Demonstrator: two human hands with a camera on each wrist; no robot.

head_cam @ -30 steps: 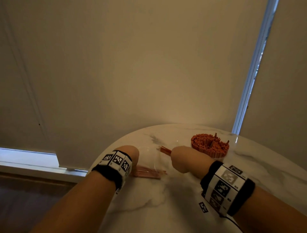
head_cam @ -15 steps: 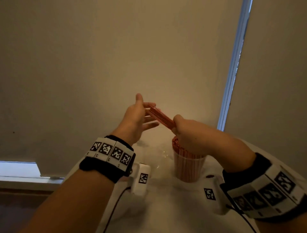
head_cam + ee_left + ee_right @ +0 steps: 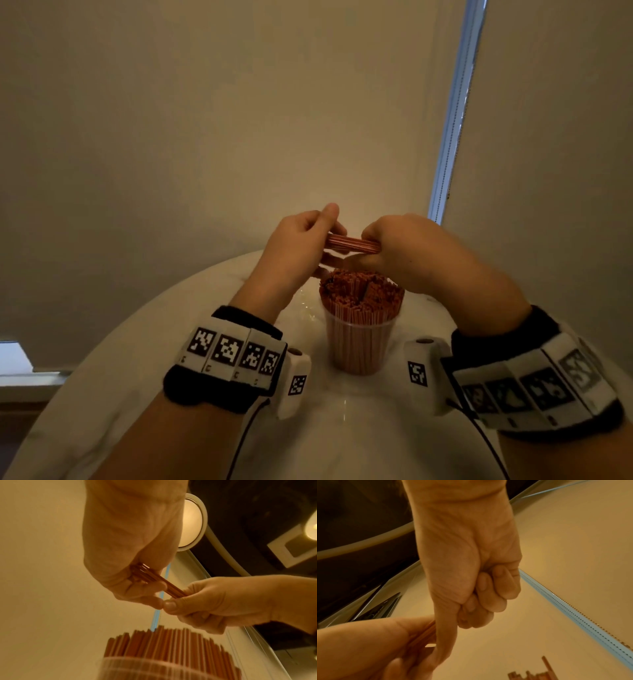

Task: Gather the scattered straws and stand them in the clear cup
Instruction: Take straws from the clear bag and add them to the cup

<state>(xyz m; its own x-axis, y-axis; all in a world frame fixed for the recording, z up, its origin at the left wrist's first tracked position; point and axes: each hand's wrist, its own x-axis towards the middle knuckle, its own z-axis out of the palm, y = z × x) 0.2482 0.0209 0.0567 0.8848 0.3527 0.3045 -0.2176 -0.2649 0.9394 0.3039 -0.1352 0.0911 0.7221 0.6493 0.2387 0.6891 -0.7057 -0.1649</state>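
Note:
A clear cup (image 3: 359, 342) packed with upright red straws (image 3: 361, 291) stands mid-table. Just above it a small bundle of red straws (image 3: 352, 244) lies level between my two hands. My left hand (image 3: 318, 236) pinches the bundle's left end between thumb and fingers. My right hand (image 3: 376, 241) grips the right end in a curled fist. The left wrist view shows the bundle (image 3: 157, 582) running from my left hand (image 3: 137, 577) to my right hand (image 3: 185, 599), above the cup's straws (image 3: 171, 649). In the right wrist view my right hand (image 3: 471, 608) is a fist and the bundle (image 3: 426, 632) is blurred.
The cup stands on a round white marble table (image 3: 342, 438) whose far edge meets a beige wall. A window strip with a bead chain (image 3: 452, 113) runs up at the right. A window sill (image 3: 20, 373) lies to the left, below table level.
Both hands rose from the table with the bundle. My left hand's fingers, spread half a second ago, now close on the bundle's end, and the bundle has turned level over the cup.

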